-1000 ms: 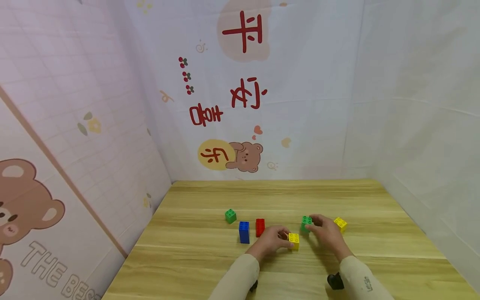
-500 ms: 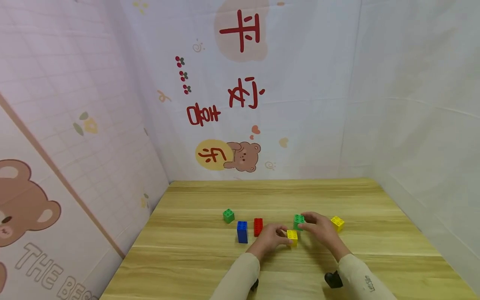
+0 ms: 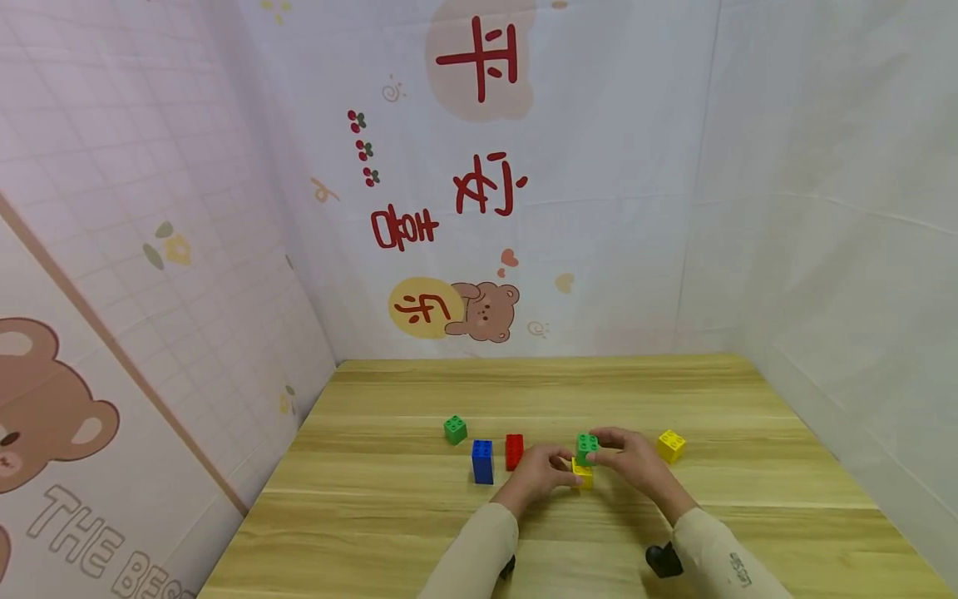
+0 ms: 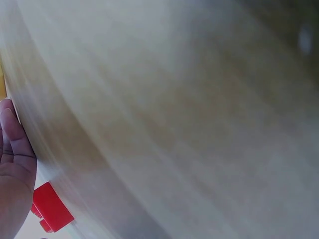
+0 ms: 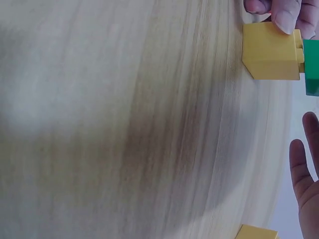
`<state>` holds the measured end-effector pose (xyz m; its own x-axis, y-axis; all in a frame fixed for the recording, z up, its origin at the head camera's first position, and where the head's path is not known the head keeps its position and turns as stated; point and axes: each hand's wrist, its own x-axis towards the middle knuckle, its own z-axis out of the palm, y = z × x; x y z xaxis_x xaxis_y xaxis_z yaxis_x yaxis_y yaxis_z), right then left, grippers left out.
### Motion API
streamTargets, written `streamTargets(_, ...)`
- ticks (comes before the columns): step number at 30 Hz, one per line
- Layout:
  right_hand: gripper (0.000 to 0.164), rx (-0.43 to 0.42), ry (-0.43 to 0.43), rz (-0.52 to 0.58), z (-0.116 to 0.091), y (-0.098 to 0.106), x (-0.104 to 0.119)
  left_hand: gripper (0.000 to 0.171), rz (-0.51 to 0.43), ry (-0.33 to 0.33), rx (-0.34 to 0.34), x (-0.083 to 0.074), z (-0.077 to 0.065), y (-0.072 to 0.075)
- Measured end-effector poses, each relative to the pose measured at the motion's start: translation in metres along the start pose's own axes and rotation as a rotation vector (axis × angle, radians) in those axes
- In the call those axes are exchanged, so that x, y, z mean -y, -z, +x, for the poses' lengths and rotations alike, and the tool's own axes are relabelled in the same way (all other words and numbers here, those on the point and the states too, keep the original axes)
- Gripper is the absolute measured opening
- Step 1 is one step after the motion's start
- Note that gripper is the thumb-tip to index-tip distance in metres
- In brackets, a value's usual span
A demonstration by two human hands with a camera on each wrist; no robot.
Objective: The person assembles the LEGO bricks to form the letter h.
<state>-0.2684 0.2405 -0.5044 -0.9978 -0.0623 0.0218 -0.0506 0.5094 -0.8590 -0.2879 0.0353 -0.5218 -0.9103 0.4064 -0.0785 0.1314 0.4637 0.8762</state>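
My left hand (image 3: 539, 472) pinches a yellow toy building brick (image 3: 582, 475) that stands on the table with its studs up. Just over those studs is a green brick (image 3: 587, 448), held between the thumb and fingers of my right hand (image 3: 632, 456). In the right wrist view the green brick (image 5: 312, 67) sits close to the studded face of the yellow brick (image 5: 271, 52), with a narrow gap showing. Only the edge of the yellow brick enters the left wrist view, by my left fingertips.
Left of my hands stand a tall blue brick (image 3: 482, 462), a flat red brick (image 3: 514, 452) and a small green brick (image 3: 455, 429). A second yellow brick (image 3: 671, 446) lies beyond my right hand. Printed cloth walls (image 3: 614, 274) border the wooden table (image 3: 404, 532).
My right hand has carried the green brick leftward, from beside the yellow brick to right above it. My left hand keeps its hold on the yellow brick. The head view has shifted slightly.
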Motion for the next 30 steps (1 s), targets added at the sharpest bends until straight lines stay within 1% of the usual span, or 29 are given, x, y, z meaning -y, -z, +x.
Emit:
streamTargets(4, 0.041, 0.021, 0.022, 0.005, -0.0002, -0.0013, 0.0008, 0.028, 0.005, 0.001, -0.003, 0.0017, 0.0017, -0.0004)
streamTargets(10, 0.039, 0.041, 0.030, 0.013, -0.0016, -0.0013, 0.0020, 0.029, 0.008, 0.004, 0.000, 0.0036, 0.0048, -0.0014)
streamTargets(18, 0.039, 0.064, 0.042, 0.021, -0.0024, -0.0010, -0.0009, 0.029, -0.005, -0.012, -0.007, 0.0052, 0.0037, -0.0035)
streamTargets(25, 0.040, 0.078, 0.080, -0.039, -0.0018, -0.0012, -0.0011, 0.028, -0.001, -0.026, -0.015, 0.0064, 0.0034, -0.0045)
streamTargets(27, 0.040, 0.085, 0.087, -0.043, -0.0021, -0.0008, -0.0007, 0.028, -0.008, -0.025, -0.012, 0.0062, 0.0031, -0.0045)
streamTargets(30, 0.038, 0.096, 0.096, -0.045, -0.0027, 0.0002, -0.0002, 0.027, -0.008, -0.042, -0.009, 0.0056, 0.0025, -0.0039)
